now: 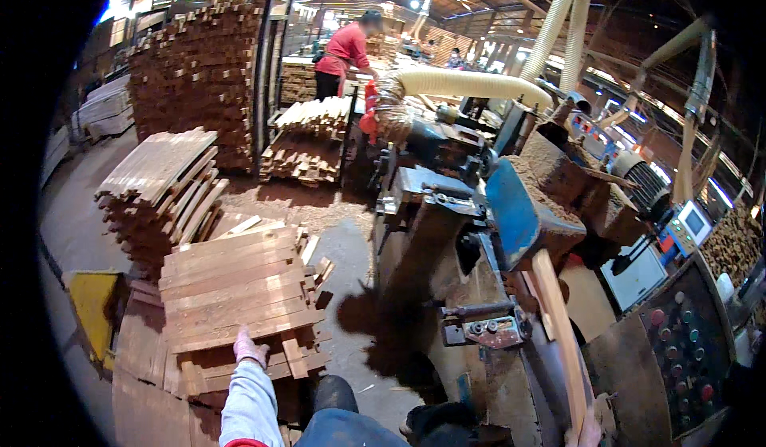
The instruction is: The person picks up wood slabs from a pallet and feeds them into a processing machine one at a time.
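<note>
My left hand (250, 347), in a pale pinkish glove, reaches to the near edge of a stack of brown wooden boards (231, 283). Its fingers look stretched out and touch the front board of the top layer. At the lower right edge, my right hand (589, 429) is closed round the near end of a long wooden board (561, 339); part of this hand is cut off by the picture's edge. The board's far end goes in beneath the blue metal guard (515, 211) of a woodworking machine (455, 279).
Another board stack (163, 168) stands behind the left one, near a yellow metal piece (94, 307). A control panel (682, 359) with buttons is at the right. Beyond the machine, a ribbed hose (471, 84) crosses, and a person in red (347, 52) bends over wood. Sawdust lies about.
</note>
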Available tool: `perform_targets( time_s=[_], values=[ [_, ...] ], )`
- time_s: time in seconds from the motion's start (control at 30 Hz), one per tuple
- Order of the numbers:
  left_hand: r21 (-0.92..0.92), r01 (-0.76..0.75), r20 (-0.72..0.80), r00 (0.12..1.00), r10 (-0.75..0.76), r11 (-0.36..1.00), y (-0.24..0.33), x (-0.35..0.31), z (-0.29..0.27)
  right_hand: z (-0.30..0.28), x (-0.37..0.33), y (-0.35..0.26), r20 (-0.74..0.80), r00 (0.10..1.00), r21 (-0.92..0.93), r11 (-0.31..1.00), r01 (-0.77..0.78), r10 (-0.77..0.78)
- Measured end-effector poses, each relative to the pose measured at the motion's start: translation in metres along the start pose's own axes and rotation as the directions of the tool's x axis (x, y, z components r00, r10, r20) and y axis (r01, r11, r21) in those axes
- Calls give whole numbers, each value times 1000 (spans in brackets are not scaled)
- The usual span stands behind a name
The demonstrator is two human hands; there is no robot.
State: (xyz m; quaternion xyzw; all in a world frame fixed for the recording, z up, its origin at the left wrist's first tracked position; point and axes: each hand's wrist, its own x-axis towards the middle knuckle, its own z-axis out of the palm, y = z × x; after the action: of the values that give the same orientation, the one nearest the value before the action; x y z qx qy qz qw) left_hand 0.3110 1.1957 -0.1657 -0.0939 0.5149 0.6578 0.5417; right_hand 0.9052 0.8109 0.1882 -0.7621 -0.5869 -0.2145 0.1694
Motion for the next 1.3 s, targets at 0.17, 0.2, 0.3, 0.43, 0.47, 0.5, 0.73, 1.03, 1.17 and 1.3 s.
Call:
perform_targets(
  time_s=[0.17,0.2,0.3,0.43,0.47,0.5,0.73,1.03,1.17,1.3],
  values=[
    [-16,-139,-134,982,135,990,-4,7,10,-65,-162,34,246,945,-206,964,-166,216],
    [-3,-149,-187,972,146,989,-3,6,9,-69,-168,26,217,952,-208,963,-171,216],
    [41,-134,-122,983,138,990,-15,-10,2,-63,-159,31,185,957,-247,953,-177,226],
    [36,-147,1,989,147,988,-16,-48,-24,-17,-78,38,71,996,-70,996,-46,51],
    [46,-139,16,990,138,989,-19,-69,-26,1,-56,47,52,998,-15,1000,20,-19],
    [54,-154,75,986,150,987,-20,-77,-31,28,-39,60,-8,999,-1,999,45,-45],
    [198,-197,521,851,67,960,-11,-274,71,115,123,29,-59,995,201,975,91,-81],
    [455,-38,790,478,-384,890,-138,-442,164,-3,61,-101,284,929,343,930,134,-238],
    [633,85,767,69,-638,770,-165,-468,161,-34,-46,-26,91,996,193,981,-9,-9],
    [585,222,754,207,-624,780,-180,-400,144,-74,-163,15,243,910,-50,941,-335,337]
  ],
)
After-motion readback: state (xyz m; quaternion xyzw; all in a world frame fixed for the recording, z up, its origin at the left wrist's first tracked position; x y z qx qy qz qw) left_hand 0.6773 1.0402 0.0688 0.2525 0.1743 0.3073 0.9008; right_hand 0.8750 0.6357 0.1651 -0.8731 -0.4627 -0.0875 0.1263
